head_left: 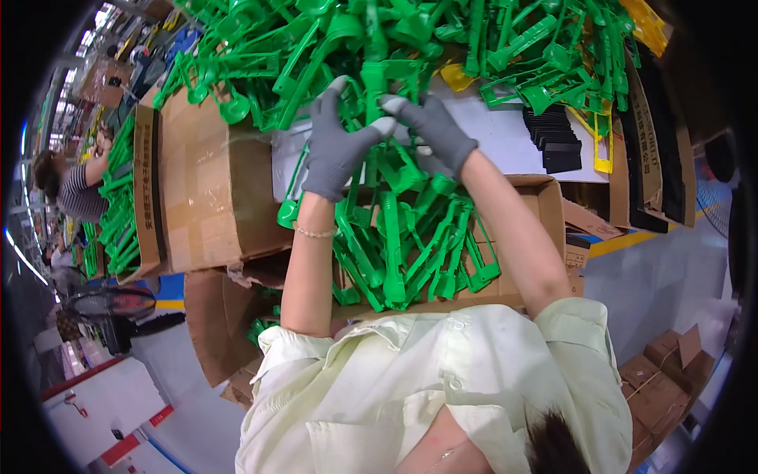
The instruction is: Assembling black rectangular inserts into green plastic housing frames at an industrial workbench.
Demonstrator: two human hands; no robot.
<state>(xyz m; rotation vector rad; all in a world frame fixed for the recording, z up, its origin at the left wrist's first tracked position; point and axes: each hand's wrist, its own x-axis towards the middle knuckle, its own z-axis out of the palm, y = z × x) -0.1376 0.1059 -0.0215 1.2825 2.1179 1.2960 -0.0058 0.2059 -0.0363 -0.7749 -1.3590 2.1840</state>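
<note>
Two gloved hands meet on one green plastic part [377, 95] standing upright between them — left hand [335, 146] curled around its left side, right hand [438, 130] pinching its top — above the cardboard box [545, 197] of stacked parts.

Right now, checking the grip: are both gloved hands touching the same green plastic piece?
Touching. The head view shows the left hand and right hand with fingers wrapped on one upright green plastic piece.

Grey-blue floor [671, 276] with yellow line [624, 241] (workshop), cardboard boxes [659, 387] stacked aside.
</note>
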